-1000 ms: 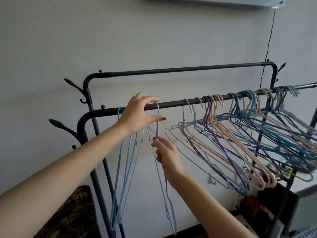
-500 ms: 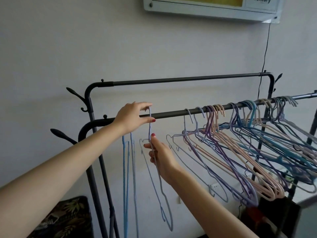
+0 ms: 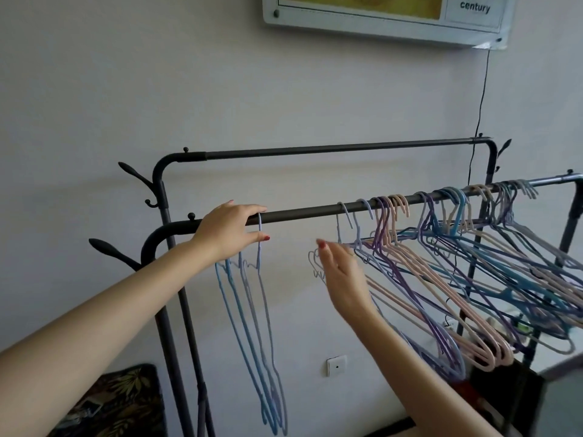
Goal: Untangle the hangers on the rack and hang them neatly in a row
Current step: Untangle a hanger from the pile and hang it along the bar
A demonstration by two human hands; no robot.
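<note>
Since the last frame my right hand (image 3: 342,272) has let go and reaches, fingers spread, toward the tangled hangers (image 3: 457,266) at centre-right, where hooks may snag, while my left hand (image 3: 232,230) pinches the lavender hanger (image 3: 260,247) on the rail (image 3: 303,213).

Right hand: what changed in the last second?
The right hand let go of the pale hanger, now hung on the rail beside the blue ones, and moved right, open, toward the tangled hangers. The left hand stayed on the rail at that hanger's hook. The tangle is unchanged.
</note>
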